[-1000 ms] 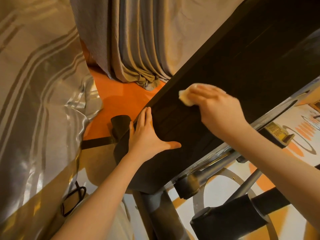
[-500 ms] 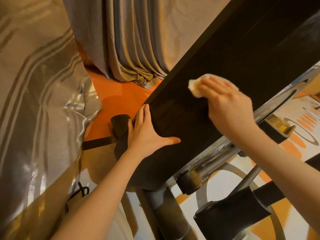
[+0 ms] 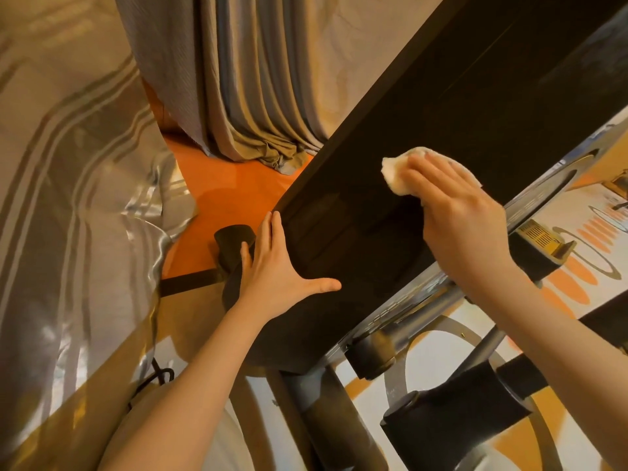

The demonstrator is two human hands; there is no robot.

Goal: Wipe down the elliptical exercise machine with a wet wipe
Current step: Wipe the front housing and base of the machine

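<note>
Nearest the camera, grey tubes point(image 3: 326, 413) and a black joint block point(image 3: 452, 426) of the elliptical machine lie below both wrists. Above them the left hand point(image 3: 278, 270) rests flat on the lower end of the machine's long dark panel point(image 3: 424, 137): its fingers point(image 3: 270, 232) are straight and close together along the panel's left edge, the thumb spread wide to the right, holding nothing. Just beyond those fingertips to the left sits a black end cap point(image 3: 234, 237) on the orange floor point(image 3: 231, 185). Further up the panel, the right hand point(image 3: 462, 215) presses a bunched wet wipe point(image 3: 396, 173) onto the dark surface; the wipe lies under and ahead of its fingers point(image 3: 430, 173), which bend over it and hold it down, with a crumpled white corner poking out past the fingertips on the left. A silver rail point(image 3: 530, 198) runs along the panel's right edge beside this hand. Beyond the fingers of both hands, grey curtains point(image 3: 244, 79) hang down and pool on the floor, and a shiny striped fabric point(image 3: 74, 185) fills the left side.
</note>
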